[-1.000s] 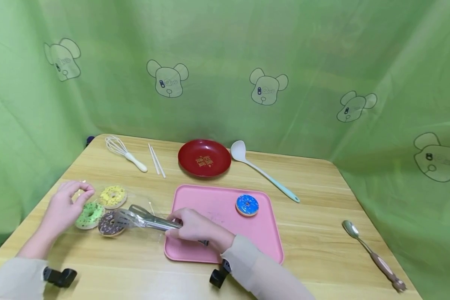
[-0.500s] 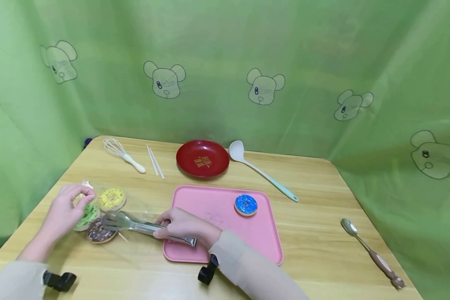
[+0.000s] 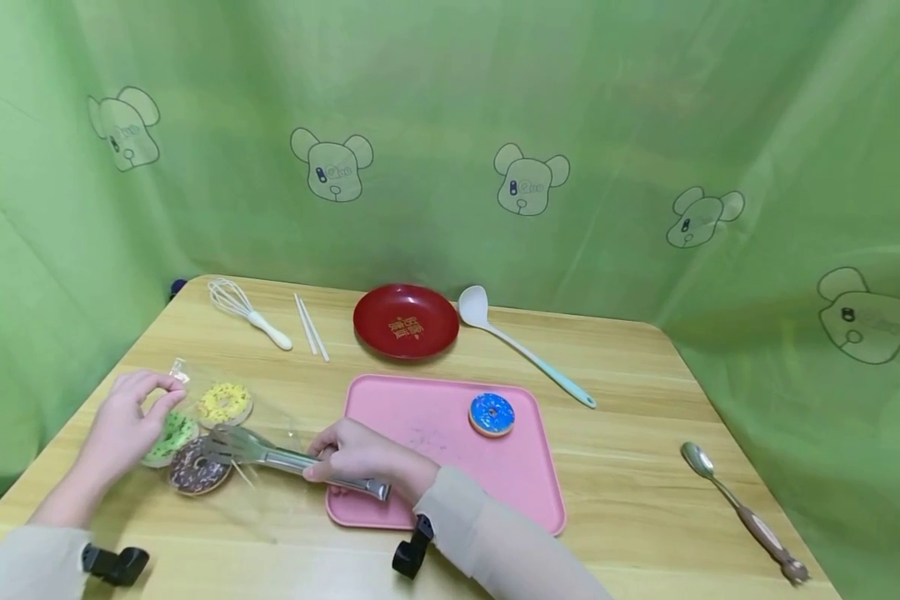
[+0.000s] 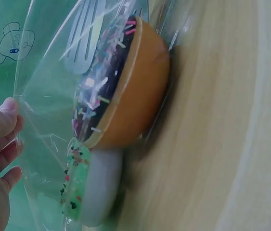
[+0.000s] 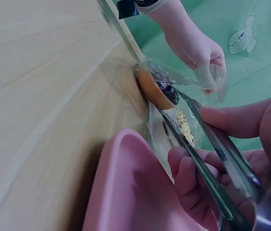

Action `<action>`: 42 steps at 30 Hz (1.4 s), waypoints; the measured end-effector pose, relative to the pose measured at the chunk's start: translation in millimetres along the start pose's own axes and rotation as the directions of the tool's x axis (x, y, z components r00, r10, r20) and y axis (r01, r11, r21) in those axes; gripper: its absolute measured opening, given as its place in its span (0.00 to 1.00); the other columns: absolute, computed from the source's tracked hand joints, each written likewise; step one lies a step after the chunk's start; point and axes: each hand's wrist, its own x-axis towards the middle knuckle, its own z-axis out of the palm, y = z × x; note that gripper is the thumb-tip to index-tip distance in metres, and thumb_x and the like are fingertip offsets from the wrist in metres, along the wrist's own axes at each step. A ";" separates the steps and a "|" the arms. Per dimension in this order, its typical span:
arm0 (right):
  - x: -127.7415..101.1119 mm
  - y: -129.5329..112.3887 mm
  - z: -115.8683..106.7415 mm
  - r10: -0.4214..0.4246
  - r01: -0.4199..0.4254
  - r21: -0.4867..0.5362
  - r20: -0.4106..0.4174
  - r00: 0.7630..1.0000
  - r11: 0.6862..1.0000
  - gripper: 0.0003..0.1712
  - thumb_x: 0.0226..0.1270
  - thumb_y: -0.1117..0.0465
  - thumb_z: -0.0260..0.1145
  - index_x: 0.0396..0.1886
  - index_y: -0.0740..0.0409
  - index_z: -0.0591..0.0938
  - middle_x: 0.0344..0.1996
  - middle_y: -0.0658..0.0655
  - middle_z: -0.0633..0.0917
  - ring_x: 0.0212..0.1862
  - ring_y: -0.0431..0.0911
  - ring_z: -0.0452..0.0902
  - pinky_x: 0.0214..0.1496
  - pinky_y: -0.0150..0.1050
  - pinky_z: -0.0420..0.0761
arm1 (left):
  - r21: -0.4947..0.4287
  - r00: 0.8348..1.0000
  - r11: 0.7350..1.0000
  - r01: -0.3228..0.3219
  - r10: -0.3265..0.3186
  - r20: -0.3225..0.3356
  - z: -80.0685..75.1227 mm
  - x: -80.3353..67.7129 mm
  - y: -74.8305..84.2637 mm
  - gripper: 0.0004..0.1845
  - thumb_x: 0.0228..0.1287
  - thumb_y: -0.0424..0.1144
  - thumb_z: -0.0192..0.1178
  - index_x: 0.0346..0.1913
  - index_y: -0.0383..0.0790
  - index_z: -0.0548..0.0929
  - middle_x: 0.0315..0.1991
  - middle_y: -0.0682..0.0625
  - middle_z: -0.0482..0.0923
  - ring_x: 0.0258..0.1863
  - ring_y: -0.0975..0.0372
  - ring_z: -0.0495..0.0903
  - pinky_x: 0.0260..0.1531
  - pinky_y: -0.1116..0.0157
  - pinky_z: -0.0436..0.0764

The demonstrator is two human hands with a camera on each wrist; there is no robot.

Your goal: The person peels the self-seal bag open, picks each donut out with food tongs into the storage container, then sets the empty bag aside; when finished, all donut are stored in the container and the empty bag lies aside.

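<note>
My left hand [image 3: 123,425] pinches the edge of a clear plastic bag [image 4: 44,120] and lifts it off the table. Inside the bag lie a chocolate donut [image 3: 192,477] with sprinkles, a green donut [image 3: 172,440] and a yellow donut [image 3: 225,402]. Metal tongs [image 3: 288,460] are gripped in my right hand [image 3: 360,454]. Their slotted heads reach to the chocolate donut, one on its frosted side; whether both touch it is hard to tell. A blue donut [image 3: 492,415] sits on the pink tray [image 3: 487,500], whose left end my right hand is above.
Along the back of the table lie a whisk [image 3: 251,313], white chopsticks [image 3: 311,327], a red plate [image 3: 371,329] and a ladle [image 3: 528,354]. A spoon [image 3: 742,508] with a brown handle is at the right edge. Green curtain [image 3: 450,125] surrounds the table.
My right hand has moved the tongs left, and their heads now reach further over the chocolate donut. The chocolate and green donuts shifted slightly left and nearer. My left hand stays at the bag.
</note>
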 end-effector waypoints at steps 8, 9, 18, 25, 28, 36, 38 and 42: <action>-4.5 1.6 -6.7 0.030 -0.029 0.056 -0.030 0.999 0.998 0.16 0.54 0.66 0.70 0.44 0.63 0.81 0.23 0.55 0.81 0.18 0.45 0.76 0.22 0.35 0.78 | 0.010 1.000 1.000 0.013 -0.013 -0.008 -0.6 3.1 -1.1 0.05 0.64 0.31 0.56 0.38 0.30 0.76 0.40 0.36 0.74 0.46 0.46 0.66 0.43 0.40 0.65; -5.4 1.9 -7.8 0.027 -0.025 0.058 -0.030 0.999 0.998 0.16 0.54 0.66 0.69 0.44 0.63 0.81 0.23 0.55 0.81 0.19 0.45 0.76 0.22 0.35 0.78 | 0.011 1.000 1.000 0.012 -0.012 -0.013 -0.6 3.5 -1.4 0.04 0.64 0.30 0.56 0.37 0.30 0.76 0.39 0.36 0.74 0.46 0.46 0.66 0.43 0.41 0.65; -15.1 8.9 -21.4 -0.019 0.022 0.076 -0.042 0.999 0.997 0.12 0.55 0.67 0.68 0.41 0.62 0.82 0.21 0.55 0.81 0.19 0.45 0.75 0.22 0.34 0.76 | 0.034 0.999 0.999 0.007 -0.005 -0.048 -0.2 2.7 -0.4 0.03 0.63 0.29 0.56 0.36 0.30 0.76 0.38 0.37 0.73 0.44 0.48 0.66 0.42 0.44 0.66; -30.6 14.5 -33.8 -0.011 0.017 0.068 -0.080 0.997 0.998 0.09 0.56 0.65 0.68 0.38 0.59 0.84 0.20 0.54 0.80 0.21 0.45 0.75 0.24 0.34 0.76 | 0.060 0.997 0.998 0.024 -0.019 -0.071 -1.3 2.4 0.6 0.03 0.62 0.29 0.57 0.36 0.30 0.76 0.38 0.37 0.73 0.42 0.50 0.66 0.40 0.49 0.65; -38.3 19.1 -40.3 -0.011 0.019 0.085 -0.092 0.996 0.996 0.10 0.56 0.65 0.68 0.39 0.59 0.84 0.21 0.55 0.80 0.21 0.45 0.75 0.24 0.34 0.77 | 0.055 0.997 0.998 0.022 -0.018 -0.070 -2.1 2.7 0.5 0.03 0.62 0.28 0.57 0.35 0.29 0.76 0.38 0.37 0.73 0.43 0.49 0.65 0.41 0.47 0.64; -53.1 33.6 -58.5 -0.014 0.027 0.115 -0.114 0.993 0.993 0.12 0.57 0.64 0.68 0.42 0.60 0.82 0.24 0.56 0.80 0.22 0.46 0.76 0.25 0.37 0.79 | 0.074 0.997 0.997 0.037 -0.032 -0.070 -3.3 3.6 -1.1 0.05 0.63 0.30 0.57 0.38 0.29 0.77 0.37 0.38 0.74 0.42 0.52 0.65 0.39 0.55 0.63; -56.6 35.8 -62.5 -0.017 0.032 0.119 -0.120 0.993 0.992 0.12 0.57 0.64 0.68 0.42 0.60 0.82 0.25 0.57 0.80 0.22 0.46 0.76 0.25 0.38 0.80 | 0.073 0.997 0.997 0.036 -0.030 -0.073 -3.4 4.2 -1.1 0.05 0.63 0.29 0.57 0.38 0.29 0.77 0.37 0.38 0.74 0.42 0.51 0.65 0.39 0.54 0.63; -64.6 40.5 -69.0 -0.012 0.028 0.127 -0.127 0.992 0.991 0.12 0.58 0.65 0.67 0.43 0.61 0.82 0.25 0.58 0.81 0.22 0.47 0.76 0.25 0.38 0.80 | 0.070 0.997 0.997 0.036 -0.031 -0.071 -3.2 4.7 -0.7 0.05 0.63 0.29 0.57 0.37 0.29 0.76 0.37 0.37 0.73 0.42 0.50 0.65 0.39 0.51 0.64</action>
